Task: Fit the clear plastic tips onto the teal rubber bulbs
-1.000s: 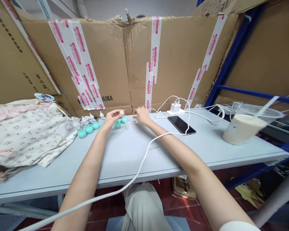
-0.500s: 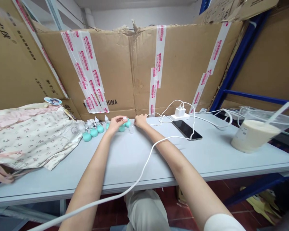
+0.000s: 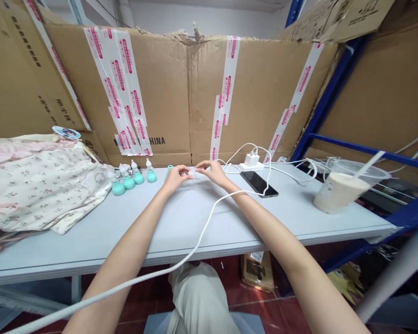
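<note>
My left hand (image 3: 177, 179) and my right hand (image 3: 213, 172) meet over the far part of the table. Thumb and fingers of both are pinched on a small clear plastic piece (image 3: 192, 173) between them; its exact shape is too small to tell. Just behind my left hand stands a teal bulb (image 3: 169, 169), partly hidden, its open top showing. Further left, several teal squeeze bulbs with clear pointed nozzles stand upright, among them one bulb (image 3: 151, 176) set a little apart and another bulb (image 3: 118, 187) near the cloth.
A floral cloth bag (image 3: 45, 185) lies on the left of the grey table (image 3: 195, 222). Right of my hands are a phone (image 3: 257, 183), a charger (image 3: 251, 160) and a tilted-looking drink cup (image 3: 341, 188). A white cable (image 3: 209, 218) crosses above my forearms. Cardboard (image 3: 167, 93) walls the back.
My left hand has left the teal bulbs and come to my right hand. My right hand has lifted from the table's back, and both now pinch the clear piece. The view has shifted slightly.
</note>
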Demonstrator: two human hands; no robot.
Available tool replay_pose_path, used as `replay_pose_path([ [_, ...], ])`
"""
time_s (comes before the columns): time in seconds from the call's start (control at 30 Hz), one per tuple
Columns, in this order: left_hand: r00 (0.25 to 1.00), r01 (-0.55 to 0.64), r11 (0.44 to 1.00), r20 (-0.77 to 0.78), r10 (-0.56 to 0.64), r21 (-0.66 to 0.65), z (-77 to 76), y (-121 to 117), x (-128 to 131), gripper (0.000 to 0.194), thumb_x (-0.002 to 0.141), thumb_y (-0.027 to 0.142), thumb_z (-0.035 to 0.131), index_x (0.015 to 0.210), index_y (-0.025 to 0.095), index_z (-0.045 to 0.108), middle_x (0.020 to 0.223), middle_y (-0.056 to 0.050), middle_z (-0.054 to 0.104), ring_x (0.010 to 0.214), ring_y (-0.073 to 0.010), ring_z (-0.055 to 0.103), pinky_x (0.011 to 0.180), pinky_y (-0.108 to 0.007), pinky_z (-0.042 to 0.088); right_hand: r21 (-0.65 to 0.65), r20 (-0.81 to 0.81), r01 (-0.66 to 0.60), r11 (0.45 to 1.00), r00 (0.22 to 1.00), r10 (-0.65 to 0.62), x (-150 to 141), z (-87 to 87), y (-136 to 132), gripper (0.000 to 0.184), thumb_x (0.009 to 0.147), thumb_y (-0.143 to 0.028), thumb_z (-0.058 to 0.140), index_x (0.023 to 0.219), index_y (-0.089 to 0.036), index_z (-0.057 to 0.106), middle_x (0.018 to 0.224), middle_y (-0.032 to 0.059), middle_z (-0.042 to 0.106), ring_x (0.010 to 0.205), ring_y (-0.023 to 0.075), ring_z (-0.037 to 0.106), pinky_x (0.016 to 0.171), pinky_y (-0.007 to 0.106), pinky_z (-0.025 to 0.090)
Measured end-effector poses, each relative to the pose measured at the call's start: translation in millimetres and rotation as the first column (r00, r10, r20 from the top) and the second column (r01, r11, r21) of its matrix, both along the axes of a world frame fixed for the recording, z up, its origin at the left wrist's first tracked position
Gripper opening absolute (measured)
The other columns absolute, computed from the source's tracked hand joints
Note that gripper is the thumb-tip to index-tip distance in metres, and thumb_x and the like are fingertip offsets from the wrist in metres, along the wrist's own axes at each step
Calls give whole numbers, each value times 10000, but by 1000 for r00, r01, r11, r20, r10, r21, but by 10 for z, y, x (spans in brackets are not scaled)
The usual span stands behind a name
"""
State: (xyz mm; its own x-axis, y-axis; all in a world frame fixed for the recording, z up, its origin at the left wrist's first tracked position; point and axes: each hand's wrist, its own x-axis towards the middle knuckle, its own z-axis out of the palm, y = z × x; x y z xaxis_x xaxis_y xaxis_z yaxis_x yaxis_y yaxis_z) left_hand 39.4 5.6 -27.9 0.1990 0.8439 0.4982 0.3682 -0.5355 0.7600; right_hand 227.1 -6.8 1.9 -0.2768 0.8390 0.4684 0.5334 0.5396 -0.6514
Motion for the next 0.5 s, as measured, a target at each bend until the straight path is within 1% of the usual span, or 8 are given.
replay_pose_path([
  [0.1,994,13,998,-109,-6,61,-91,-54,136,277,605,426,743,719,184,673,673,-13,636,582,-125,449,582,-256,330,-4,-15,-44,999,999,44,176,-134,-152,187,786,-286,634,872,-153,735,897,59,733,806,141,623,747,234,426],
  [0.2,983,24,990,-182,2,142,-134,-103,209,217,660,398,719,717,195,670,692,-15,637,627,-143,465,612,-266,337,-22,50,-59,998,997,60,247,-213,-202,169,781,-270,651,863,-158,748,888,62,739,794,143,625,748,232,426],
  [0.3,972,3,975,-228,49,222,-103,-158,228,173,705,372,698,725,202,671,715,-21,638,680,-160,485,653,-277,349,16,98,-43,999,994,42,231,-201,-213,170,794,-291,648,873,-187,756,891,48,740,785,142,624,749,231,426],
  [0.37,965,-20,964,-249,89,266,-58,-199,232,161,721,364,691,737,205,674,726,-23,636,706,-169,491,670,-281,350,52,95,-5,999,995,0,215,-175,-221,179,796,-311,650,885,-200,759,887,42,740,797,146,625,752,234,428],
  [0.43,957,-21,953,-269,106,301,-15,-239,242,158,735,363,684,746,205,673,728,-22,627,715,-171,491,675,-282,348,58,63,30,998,997,-33,214,-159,-223,195,787,-331,661,893,-199,759,870,45,739,797,152,628,743,238,434],
  [0.5,951,-15,940,-285,119,341,12,-276,262,163,757,361,669,745,199,666,725,-22,615,713,-169,488,673,-282,348,32,0,24,999,1000,-24,227,-165,-206,211,759,-349,687,872,-188,761,836,48,737,771,155,630,721,243,442],
])
